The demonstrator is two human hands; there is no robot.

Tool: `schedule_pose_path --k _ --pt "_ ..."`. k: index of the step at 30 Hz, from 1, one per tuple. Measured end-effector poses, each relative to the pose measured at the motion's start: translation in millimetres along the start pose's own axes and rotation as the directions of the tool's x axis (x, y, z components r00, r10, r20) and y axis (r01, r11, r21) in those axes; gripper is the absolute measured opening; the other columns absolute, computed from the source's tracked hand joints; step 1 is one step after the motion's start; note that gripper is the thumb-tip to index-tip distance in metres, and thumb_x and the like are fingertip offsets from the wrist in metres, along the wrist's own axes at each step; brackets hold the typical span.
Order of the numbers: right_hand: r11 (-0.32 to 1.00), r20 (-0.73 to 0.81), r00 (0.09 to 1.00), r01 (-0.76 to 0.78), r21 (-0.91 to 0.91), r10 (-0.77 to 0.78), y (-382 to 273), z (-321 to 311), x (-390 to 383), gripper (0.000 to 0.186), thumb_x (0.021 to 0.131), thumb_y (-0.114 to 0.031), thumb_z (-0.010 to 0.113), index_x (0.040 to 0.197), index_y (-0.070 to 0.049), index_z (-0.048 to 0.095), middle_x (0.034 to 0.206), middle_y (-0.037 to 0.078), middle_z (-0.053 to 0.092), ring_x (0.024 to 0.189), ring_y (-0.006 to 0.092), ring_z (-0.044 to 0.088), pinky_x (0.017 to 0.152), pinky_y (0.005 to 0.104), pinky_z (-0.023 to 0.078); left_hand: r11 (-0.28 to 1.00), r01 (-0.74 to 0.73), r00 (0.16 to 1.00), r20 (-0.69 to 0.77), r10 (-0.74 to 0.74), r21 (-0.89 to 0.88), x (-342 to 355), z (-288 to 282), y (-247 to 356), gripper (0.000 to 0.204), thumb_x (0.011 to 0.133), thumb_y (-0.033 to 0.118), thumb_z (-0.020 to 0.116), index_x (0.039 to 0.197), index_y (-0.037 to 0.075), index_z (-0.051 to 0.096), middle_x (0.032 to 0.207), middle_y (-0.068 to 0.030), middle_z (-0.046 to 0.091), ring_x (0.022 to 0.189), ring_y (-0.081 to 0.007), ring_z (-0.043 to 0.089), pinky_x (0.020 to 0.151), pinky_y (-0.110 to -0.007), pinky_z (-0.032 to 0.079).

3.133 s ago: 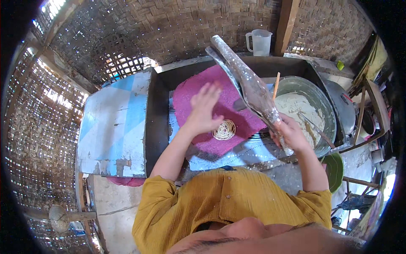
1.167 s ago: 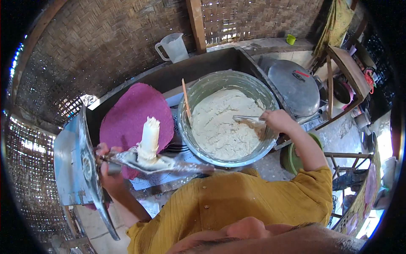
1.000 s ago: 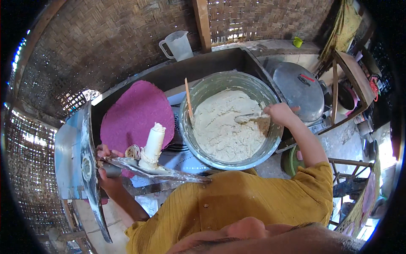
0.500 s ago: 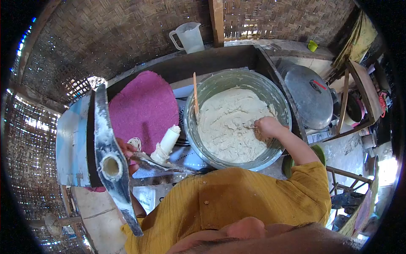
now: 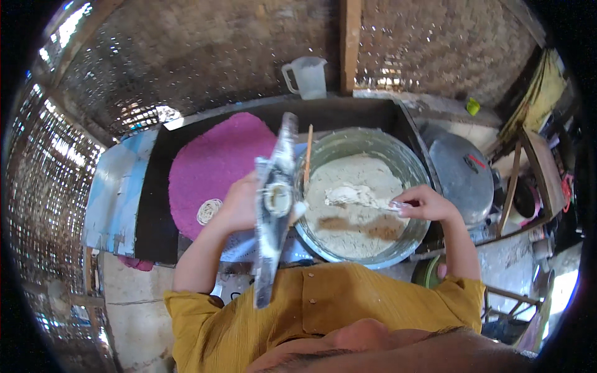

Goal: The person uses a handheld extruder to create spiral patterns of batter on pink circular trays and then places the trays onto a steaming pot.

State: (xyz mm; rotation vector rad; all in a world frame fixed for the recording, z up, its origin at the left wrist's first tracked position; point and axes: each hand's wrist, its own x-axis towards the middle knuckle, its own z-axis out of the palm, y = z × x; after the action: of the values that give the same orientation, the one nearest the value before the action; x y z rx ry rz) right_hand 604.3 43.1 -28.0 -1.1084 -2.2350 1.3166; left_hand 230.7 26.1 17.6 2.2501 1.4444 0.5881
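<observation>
One pale coiled nest of thin strands (image 5: 209, 212) lies on the rough magenta cloth (image 5: 217, 155) and plenty of cream dough (image 5: 354, 214) remains in the round grey-green basin (image 5: 373, 263), over which the right hand (image 5: 428, 204) keeps a closed grip on a dough-caked utensil (image 5: 357, 196), while the left hand (image 5: 241, 204), partly hidden, grips a floury dark holed press (image 5: 269, 239).

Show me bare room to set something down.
The upper part of the pink mat is bare, above the noodle nest and left hand, left of the press. The ledge between post and green cup looks bare too. Crowded: the bowl, with the press beside its left rim and the right hand holding a dough-coated utensil over it.
</observation>
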Motion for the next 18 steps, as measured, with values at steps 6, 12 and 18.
schedule_pose_path --k 6,12,18 --pt "0.987 -0.051 0.988 0.146 0.06 -0.143 -45 -11 8 0.028 0.072 -0.015 0.064 0.092 0.004 0.059 0.083 0.01 0.059 0.073 0.0122 0.053 0.063 0.0241 0.041 0.985 -0.157 0.981 0.129 0.147 0.071 33 24 13 0.042 0.063 0.035 0.062 0.093 0.006 0.059 0.093 -0.018 0.055 0.089 -0.0344 0.052 0.077 -0.04 0.042" --pt "0.651 -0.155 0.913 0.142 -0.745 -0.377 -112 -20 11 0.027 0.069 -0.026 0.061 0.093 -0.013 0.062 0.065 0.007 0.051 0.063 0.027 0.053 0.055 0.0335 0.042 0.982 -0.181 0.98 0.096 0.176 0.05 33 24 16 0.039 0.065 0.035 0.06 0.091 0.006 0.06 0.095 -0.02 0.055 0.088 -0.0349 0.053 0.076 -0.04 0.042" --pt "0.127 -0.025 0.812 0.061 -0.99 -0.583 -146 24 38 0.029 0.072 -0.018 0.054 0.099 -0.009 0.057 0.064 0.002 0.047 0.057 0.0175 0.051 0.049 0.0309 0.039 0.998 -0.042 0.999 0.029 0.04 0.052 49 31 20 0.038 0.062 0.033 0.059 0.085 0.003 0.06 0.089 -0.0201 0.057 0.083 -0.0364 0.054 0.074 -0.041 0.043"
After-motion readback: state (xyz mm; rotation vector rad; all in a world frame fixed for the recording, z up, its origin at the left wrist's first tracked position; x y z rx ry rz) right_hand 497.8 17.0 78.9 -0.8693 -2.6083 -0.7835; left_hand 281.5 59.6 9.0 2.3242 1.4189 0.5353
